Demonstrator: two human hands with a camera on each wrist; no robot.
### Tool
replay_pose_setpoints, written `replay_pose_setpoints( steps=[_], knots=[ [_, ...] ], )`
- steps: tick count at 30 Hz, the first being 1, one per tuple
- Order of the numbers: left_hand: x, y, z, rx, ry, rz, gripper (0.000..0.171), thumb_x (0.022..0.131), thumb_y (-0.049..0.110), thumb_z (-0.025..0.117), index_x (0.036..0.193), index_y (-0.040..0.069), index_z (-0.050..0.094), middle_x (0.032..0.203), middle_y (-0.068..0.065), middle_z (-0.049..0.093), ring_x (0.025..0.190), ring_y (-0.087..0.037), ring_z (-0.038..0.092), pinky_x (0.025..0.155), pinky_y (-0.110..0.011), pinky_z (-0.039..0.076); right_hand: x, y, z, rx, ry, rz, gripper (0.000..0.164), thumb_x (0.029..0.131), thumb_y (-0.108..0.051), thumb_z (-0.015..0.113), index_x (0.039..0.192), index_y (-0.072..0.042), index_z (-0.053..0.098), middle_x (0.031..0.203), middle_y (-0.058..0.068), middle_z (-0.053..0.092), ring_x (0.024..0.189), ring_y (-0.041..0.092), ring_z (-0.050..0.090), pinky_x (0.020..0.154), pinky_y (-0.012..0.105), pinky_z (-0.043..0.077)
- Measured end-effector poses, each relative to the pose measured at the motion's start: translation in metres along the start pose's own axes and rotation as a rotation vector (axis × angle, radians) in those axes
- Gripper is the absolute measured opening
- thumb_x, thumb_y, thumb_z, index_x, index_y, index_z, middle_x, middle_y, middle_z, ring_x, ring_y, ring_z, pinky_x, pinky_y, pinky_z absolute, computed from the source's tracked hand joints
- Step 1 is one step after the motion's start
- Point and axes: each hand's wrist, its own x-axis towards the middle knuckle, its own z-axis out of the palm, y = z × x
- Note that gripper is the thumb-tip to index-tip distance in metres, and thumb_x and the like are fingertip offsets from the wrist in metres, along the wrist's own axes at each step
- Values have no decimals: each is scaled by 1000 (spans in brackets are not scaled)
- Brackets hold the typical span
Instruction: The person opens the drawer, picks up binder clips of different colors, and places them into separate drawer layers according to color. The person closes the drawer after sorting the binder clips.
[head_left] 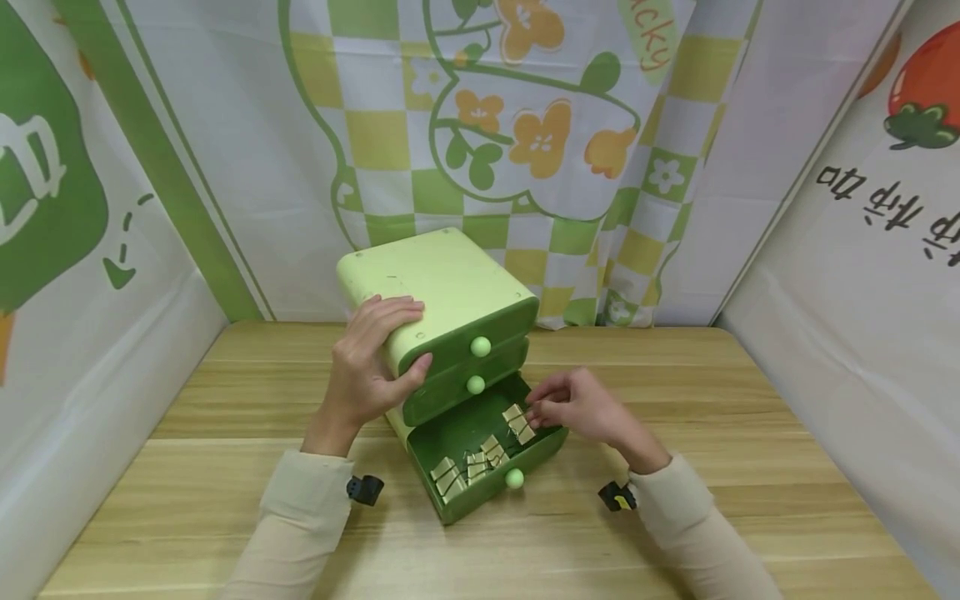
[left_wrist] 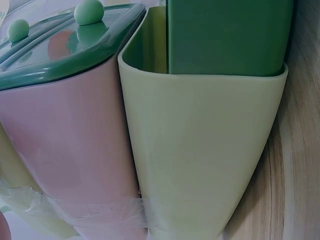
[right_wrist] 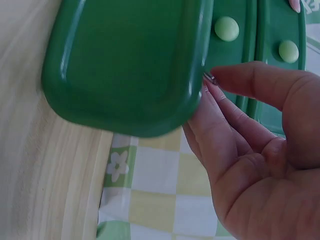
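Note:
A light-green desktop drawer cabinet (head_left: 442, 287) with dark-green fronts stands on the table. My left hand (head_left: 367, 358) rests on its left top edge, fingers lying on the top and thumb at the front corner. The bottom drawer (head_left: 468, 508) is pulled out, and several gold binder clips (head_left: 448, 479) lie along its front. At the drawer's right side, my right hand (head_left: 581, 404) pinches a gold binder clip (head_left: 518, 423) over the drawer. In the right wrist view only the clip's metal handle (right_wrist: 210, 77) shows between thumb and fingers; the drawer front hides the rest.
Two upper drawers with round knobs (head_left: 480, 347) are closed above the pulled-out one. The wooden table (head_left: 750, 483) runs to both sides. Behind the cabinet hangs a patterned curtain (head_left: 525, 267), and printed cloth walls (head_left: 847, 275) flank the table.

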Motion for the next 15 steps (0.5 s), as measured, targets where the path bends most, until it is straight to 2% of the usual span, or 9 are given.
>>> replay_pose_setpoints(
  steps=[6, 11, 15],
  knots=[
    [0, 0, 1, 4, -1, 1, 46, 87, 32, 71, 121, 0, 73, 124, -15, 76, 120, -38, 69, 120, -56, 44, 0, -1, 6, -70, -15, -58, 23, 96, 6, 59, 113, 18, 69, 97, 25, 79, 89, 33, 80, 80, 32, 67],
    [0, 0, 1, 11, 2, 5, 46, 88, 32, 71, 120, 0, 73, 124, -15, 77, 119, -38, 69, 119, -56, 44, 1, 1, 5, -74, 2, -61, 23, 96, 6, 60, 113, 18, 69, 97, 25, 78, 91, 39, 79, 83, 40, 67],
    [0, -1, 1, 11, 0, 3, 46, 88, 32, 71, 121, 0, 73, 124, -15, 77, 120, -37, 69, 120, -56, 44, 1, 0, 3, -86, 24, -58, 23, 96, 5, 60, 113, 17, 69, 97, 24, 78, 90, 37, 79, 81, 36, 67]
  ],
)
